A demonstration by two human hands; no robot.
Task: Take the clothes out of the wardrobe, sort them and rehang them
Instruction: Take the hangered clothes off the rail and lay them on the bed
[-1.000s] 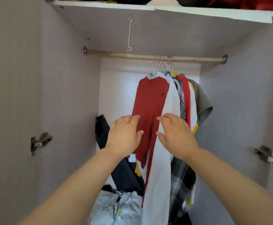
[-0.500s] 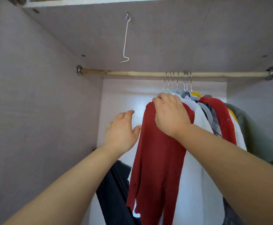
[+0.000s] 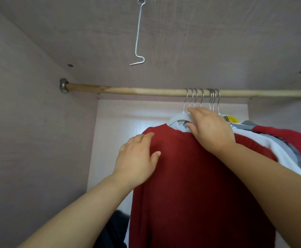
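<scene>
Right hand [image 3: 211, 129] rose, gripping hanger [image 3: 177, 117]; perhaps seven hang.

No legible text or labels

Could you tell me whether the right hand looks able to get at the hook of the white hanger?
Probably yes: the right hand holds the white hanger just under its hook, with nothing between; neighbouring hooks crowd only one side.

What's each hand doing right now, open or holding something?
Left hand: open, fingers resting on the red top.
Right hand: closed on the white hanger.
</scene>
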